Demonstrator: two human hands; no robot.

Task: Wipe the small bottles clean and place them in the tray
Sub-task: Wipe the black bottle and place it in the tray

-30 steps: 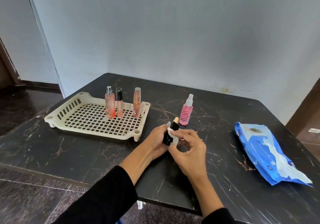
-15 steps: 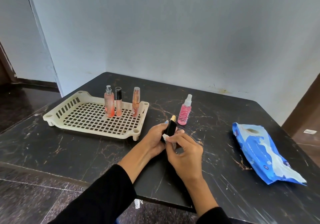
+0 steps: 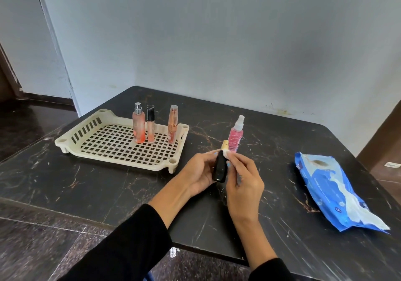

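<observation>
A: What's laid out?

B: A black marble worktop (image 3: pixel 86 183); at ten o'clock, a cream plastic lattice tray (image 3: pixel 112 148) holding three upright bottles; at three o'clock, a blue wipes packet (image 3: pixel 329 191).

A: And the hands?

B: The left hand (image 3: pixel 199 172) grips a small black bottle with a gold cap (image 3: pixel 221 167); the right hand (image 3: pixel 245 178) pinches a white wipe (image 3: pixel 228 153) against its neck.

A: Next?

B: Probably finish wiping, then stand it in the tray. A pink spray bottle (image 3: pixel 236 137) at twelve waits unwiped.

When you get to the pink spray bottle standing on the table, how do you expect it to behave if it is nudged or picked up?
The pink spray bottle is tall and slim on a narrow base, so a sideways nudge would probably tip it. If it falls, its round body looks likely to roll on the smooth table. It seems small and light, probably easy to lift one-handed.
</observation>
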